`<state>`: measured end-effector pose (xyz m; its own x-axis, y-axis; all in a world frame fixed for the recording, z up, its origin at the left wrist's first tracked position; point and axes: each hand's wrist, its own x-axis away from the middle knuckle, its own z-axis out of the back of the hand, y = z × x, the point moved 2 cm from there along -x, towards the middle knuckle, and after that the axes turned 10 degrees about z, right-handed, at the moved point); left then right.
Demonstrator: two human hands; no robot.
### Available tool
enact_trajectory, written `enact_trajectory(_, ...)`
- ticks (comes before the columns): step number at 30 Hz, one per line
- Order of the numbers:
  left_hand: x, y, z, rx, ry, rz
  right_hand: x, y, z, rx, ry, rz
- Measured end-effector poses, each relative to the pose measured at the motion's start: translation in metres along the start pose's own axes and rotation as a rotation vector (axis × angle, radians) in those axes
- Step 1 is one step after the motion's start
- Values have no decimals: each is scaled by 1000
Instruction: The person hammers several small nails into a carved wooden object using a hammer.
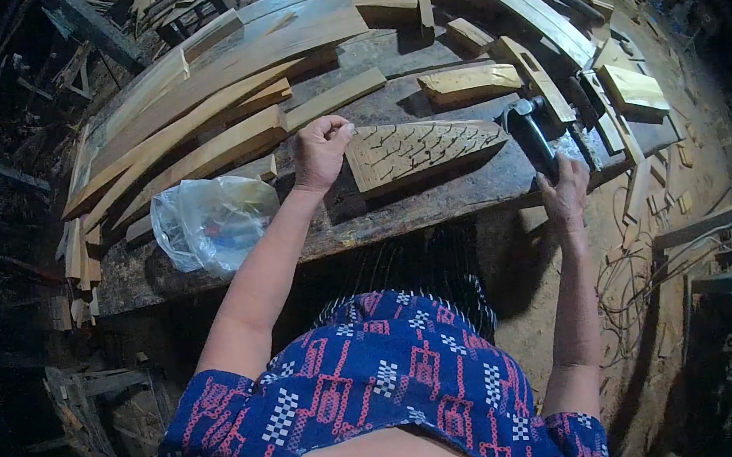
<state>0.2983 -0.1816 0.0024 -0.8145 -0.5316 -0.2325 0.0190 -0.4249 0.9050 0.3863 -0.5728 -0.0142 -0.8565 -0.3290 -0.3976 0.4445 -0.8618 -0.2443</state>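
Observation:
A carved wooden piece (422, 149) with a leaf-like pattern cut into it lies on the dark workbench (400, 211). My left hand (322, 151) rests at the carved piece's left end, fingers curled and touching its edge. My right hand (566, 191) grips the rear end of a black power tool (532, 132) that sits on the bench just right of the carved piece.
Long curved planks (220, 110) and several wood blocks (468, 82) cover the bench's far side. A clear plastic bag (212, 222) lies at the left front. Loose cables (634, 276) and offcuts litter the sawdust floor at right.

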Motion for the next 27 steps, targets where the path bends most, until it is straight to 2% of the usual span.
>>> enact_trajectory(2, 4, 8, 1, -87, 36, -48, 1, -2, 1, 8, 31, 4)
enact_trajectory(6, -2, -4, -1, -20, 10, -85, 0, 3, -4, 3, 51, -16)
enact_trajectory(8, 0, 2, 0, -106, 8, -62, -3, 3, -6, -2, 26, -78)
enact_trajectory(13, -1, -4, -8, -73, 67, -121, -10, -8, 1, 7, 89, -100)
enact_trajectory(17, 5, -1, -9, -78, 16, -56, -17, -10, 1, 52, 74, -133)
enact_trajectory(20, 7, 5, -9, -117, 84, -147, -22, -5, -5, 80, -13, -174)
enact_trajectory(27, 8, 3, -12, -140, 153, -220, -22, 3, -2, 30, -22, -147)
